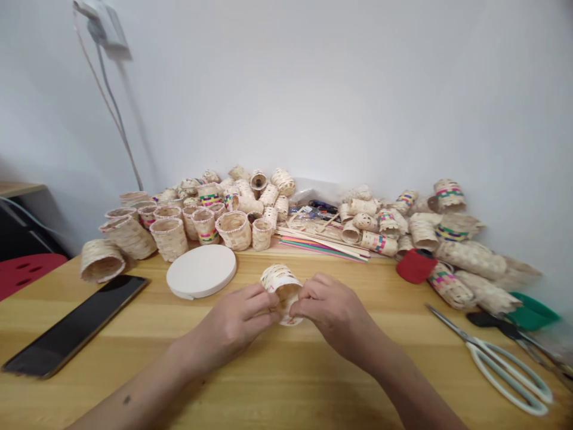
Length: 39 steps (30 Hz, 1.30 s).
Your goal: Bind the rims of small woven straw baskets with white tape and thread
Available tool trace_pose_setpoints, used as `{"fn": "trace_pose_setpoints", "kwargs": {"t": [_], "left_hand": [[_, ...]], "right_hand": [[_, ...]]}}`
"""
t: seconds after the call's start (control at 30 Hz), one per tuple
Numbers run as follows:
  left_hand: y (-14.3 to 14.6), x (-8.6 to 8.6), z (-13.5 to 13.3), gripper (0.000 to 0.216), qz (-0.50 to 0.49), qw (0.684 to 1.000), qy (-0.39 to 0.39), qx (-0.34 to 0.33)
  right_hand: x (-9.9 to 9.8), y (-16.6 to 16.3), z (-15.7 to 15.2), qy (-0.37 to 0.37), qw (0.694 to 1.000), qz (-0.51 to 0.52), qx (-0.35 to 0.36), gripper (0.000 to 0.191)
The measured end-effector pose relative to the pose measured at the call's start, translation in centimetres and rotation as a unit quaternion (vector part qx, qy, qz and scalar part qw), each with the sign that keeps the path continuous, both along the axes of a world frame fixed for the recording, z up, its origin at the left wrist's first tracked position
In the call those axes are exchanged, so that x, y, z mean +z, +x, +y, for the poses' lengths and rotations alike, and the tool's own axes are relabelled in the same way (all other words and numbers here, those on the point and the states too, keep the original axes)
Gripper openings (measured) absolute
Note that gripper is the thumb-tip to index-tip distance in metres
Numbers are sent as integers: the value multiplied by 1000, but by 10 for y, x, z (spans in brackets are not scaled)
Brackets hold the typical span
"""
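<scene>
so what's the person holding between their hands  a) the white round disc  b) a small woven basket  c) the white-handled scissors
B. The left hand and right hand both grip a small woven basket between them.

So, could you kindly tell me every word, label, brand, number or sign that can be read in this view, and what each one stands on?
No word, brand or number can be read. The small printed packets by the clear plastic bag carry markings too small and blurred to read. The coloured bands on the pale woven baskets are patterns, not letters. The pale woven cup between the left hand and right hand shows no writing.
</scene>
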<state>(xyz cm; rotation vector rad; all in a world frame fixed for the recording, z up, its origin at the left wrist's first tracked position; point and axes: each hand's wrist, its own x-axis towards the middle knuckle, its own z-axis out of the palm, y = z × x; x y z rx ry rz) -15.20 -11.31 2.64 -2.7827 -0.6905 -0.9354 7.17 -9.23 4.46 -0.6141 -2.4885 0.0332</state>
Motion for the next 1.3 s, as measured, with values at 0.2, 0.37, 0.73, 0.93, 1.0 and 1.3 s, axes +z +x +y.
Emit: {"fn": "trace_pose_setpoints", "kwargs": {"t": [0.2,0.37,0.73,0.93,1.0,1.3], "left_hand": [[-1,0,-3,21,-2,1000,16,10],[0,-1,-3,26,-5,1000,9,7],[3,-3,-7,24,-30,988,-137,66],[5,-2,-8,17,-44,975,-202,86],[6,-2,-8,18,-41,975,-202,85],[9,1,-10,20,-34,967,-227,108]], "right_hand": [[1,-1,-2,36,999,-13,-20,30],[3,-1,-4,72,996,-40,-25,25],[4,-3,-7,95,992,-70,-35,28],[3,-4,-5,92,992,-85,-32,22],[2,-4,-5,91,991,-91,-33,21],[1,-6,-5,106,989,-96,-37,21]]}}
